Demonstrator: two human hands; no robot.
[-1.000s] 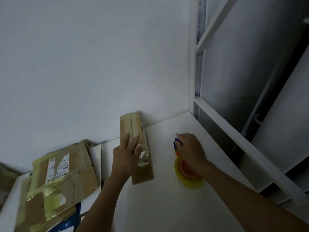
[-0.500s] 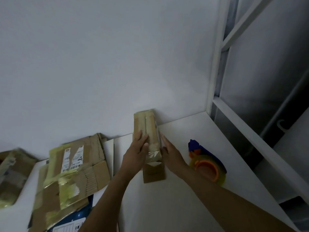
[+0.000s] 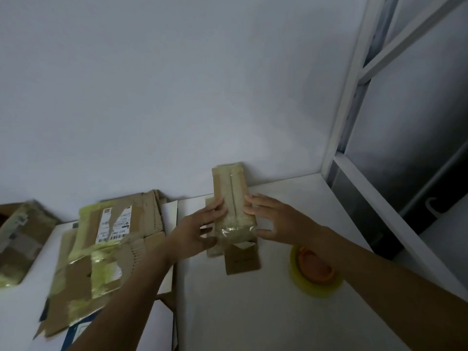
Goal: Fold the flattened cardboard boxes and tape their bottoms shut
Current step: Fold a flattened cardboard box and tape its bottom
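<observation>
A small narrow cardboard box (image 3: pixel 231 198) lies on the white table (image 3: pixel 253 312) against the wall, with glossy tape over its seam and a loose flap at its near end. My left hand (image 3: pixel 196 230) touches its left side with spread, straight fingers. On the box's right side, my right hand (image 3: pixel 278 221) presses with straight fingers. A yellow tape roll on an orange dispenser (image 3: pixel 315 271) sits on the table just right of the box, under my right forearm. A pile of flattened, taped cardboard boxes (image 3: pixel 106 239) lies to the left.
Another taped cardboard box (image 3: pixel 20 239) sits at the far left edge. A white metal shelf frame (image 3: pixel 354 97) stands at the right, past the table's edge. The white wall rises directly behind the box.
My right hand let go of the tape dispenser and moved left onto the box's right side. The dispenser now lies on the table. My left hand slid from the top to the left side.
</observation>
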